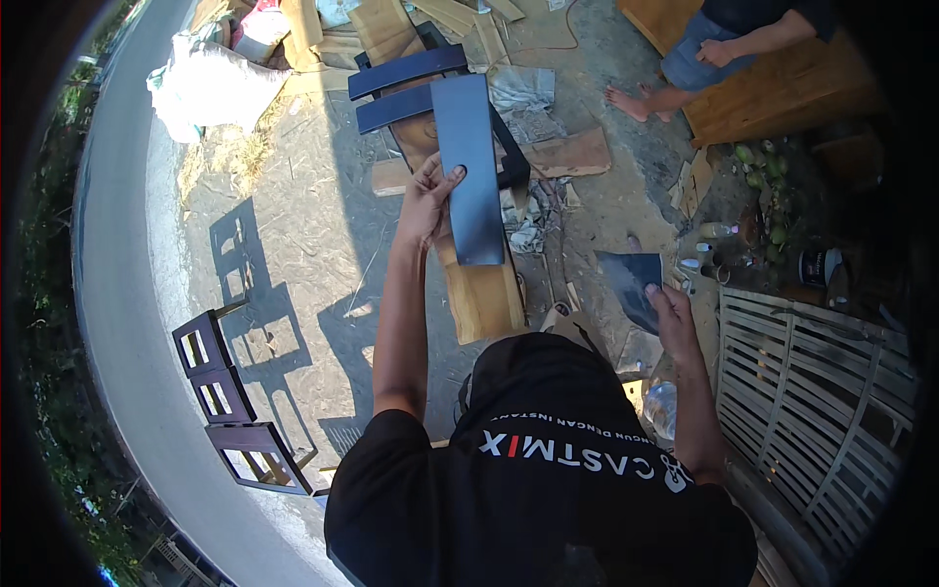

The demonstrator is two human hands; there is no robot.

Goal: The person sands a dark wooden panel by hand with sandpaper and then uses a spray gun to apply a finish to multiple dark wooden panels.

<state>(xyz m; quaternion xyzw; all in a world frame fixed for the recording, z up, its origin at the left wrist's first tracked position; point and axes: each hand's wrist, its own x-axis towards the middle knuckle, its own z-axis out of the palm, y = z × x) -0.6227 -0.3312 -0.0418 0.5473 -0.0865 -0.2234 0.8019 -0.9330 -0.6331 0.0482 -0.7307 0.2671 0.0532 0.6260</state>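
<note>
My left hand [427, 203] grips a flat, dark-painted wooden board [471, 137] by its left edge, thumb on top. The board is held up in front of me, its face catching the light. Out to the right, my right hand [675, 321] pinches a dark sheet of sandpaper [628, 279] by its right edge, apart from the board. Beyond the board, two dark curved slats [409, 70] lie across a wooden piece and a dark frame [511, 152]. A bare wooden plank [484, 303] extends beneath the board toward me.
Another person [699, 59] stands barefoot at the far right beside large brown wooden panels [782, 98]. A slatted bamboo rack [807, 391] is at right, with green round fruits [768, 181] beyond. Dark frames [259, 455] stand along the road at left; white sacks [210, 88] lie farther off.
</note>
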